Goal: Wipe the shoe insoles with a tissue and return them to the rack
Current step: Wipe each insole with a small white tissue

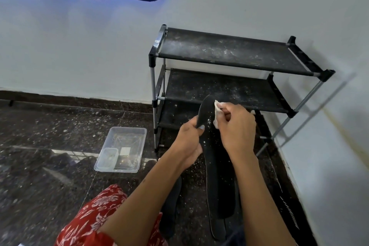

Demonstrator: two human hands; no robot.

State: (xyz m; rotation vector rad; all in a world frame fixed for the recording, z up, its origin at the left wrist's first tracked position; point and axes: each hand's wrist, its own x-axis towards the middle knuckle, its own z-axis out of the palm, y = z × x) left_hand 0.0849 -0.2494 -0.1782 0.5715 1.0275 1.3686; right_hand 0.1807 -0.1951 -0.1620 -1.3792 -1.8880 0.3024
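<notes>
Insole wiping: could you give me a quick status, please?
Left hand grips black insole. Right hand pinches tissue against its upper end. Rack shelves dusty, no insoles. Nothing in the way.

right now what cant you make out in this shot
- Head view: the held insole has its middle hidden by the right hand and wrist.
- Most of the tissue is bunched inside that hand's grip.
- A second insole on the floor lies largely behind the left forearm.
- The tray contents are too small to identify.
</notes>
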